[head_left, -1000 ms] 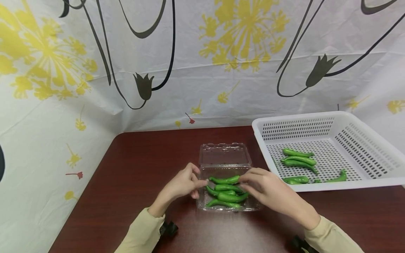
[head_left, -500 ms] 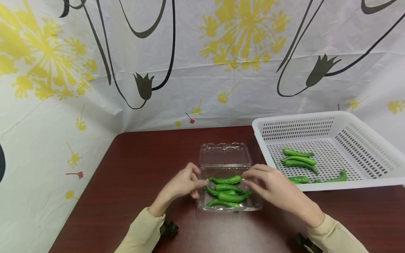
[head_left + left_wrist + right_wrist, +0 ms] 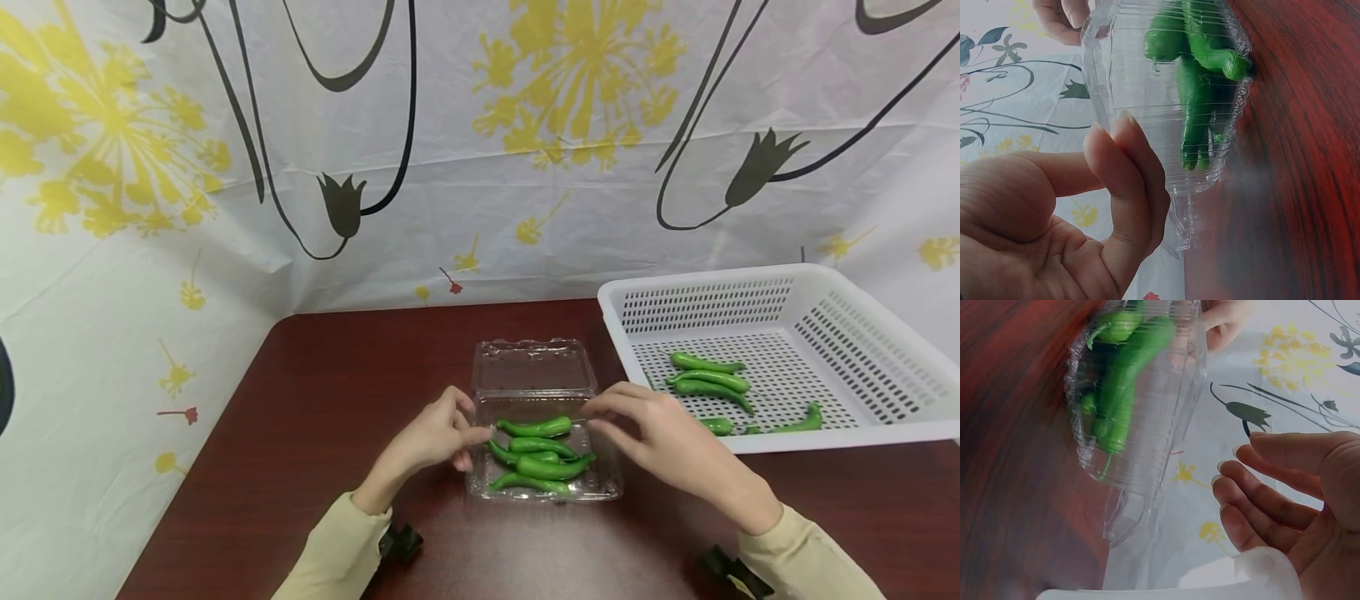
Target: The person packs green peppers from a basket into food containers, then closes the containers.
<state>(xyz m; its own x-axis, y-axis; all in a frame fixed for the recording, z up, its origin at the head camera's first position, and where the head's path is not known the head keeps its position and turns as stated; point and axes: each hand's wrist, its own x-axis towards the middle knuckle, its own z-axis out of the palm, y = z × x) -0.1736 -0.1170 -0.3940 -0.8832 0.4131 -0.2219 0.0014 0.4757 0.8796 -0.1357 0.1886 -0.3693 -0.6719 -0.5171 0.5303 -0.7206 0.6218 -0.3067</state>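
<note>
A clear plastic clamshell container (image 3: 606,481) lies on the table with its lid (image 3: 532,367) folded back away from me. Several green peppers (image 3: 551,467) lie inside it, side by side and partly overlapping. At the container's left rim, my left hand (image 3: 429,435) pinches the edge between thumb and curled fingers; the left wrist view shows those fingers (image 3: 1129,187) up against the clear wall. My right hand (image 3: 660,442) hovers off the container's right side, between it and the white basket. Its fingers (image 3: 1266,500) are loosely bent and hold nothing in the right wrist view.
A white perforated basket (image 3: 900,333) stands at the right with several green peppers (image 3: 708,382) on its floor; its near rim is close to my right hand. Dark red-brown table (image 3: 360,367) surrounds the container. A flower-printed sheet (image 3: 450,167) hangs behind.
My right hand has drawn back to the right from the peppers, toward the basket, with nothing in it. My left hand, the container and the peppers are where they were.
</note>
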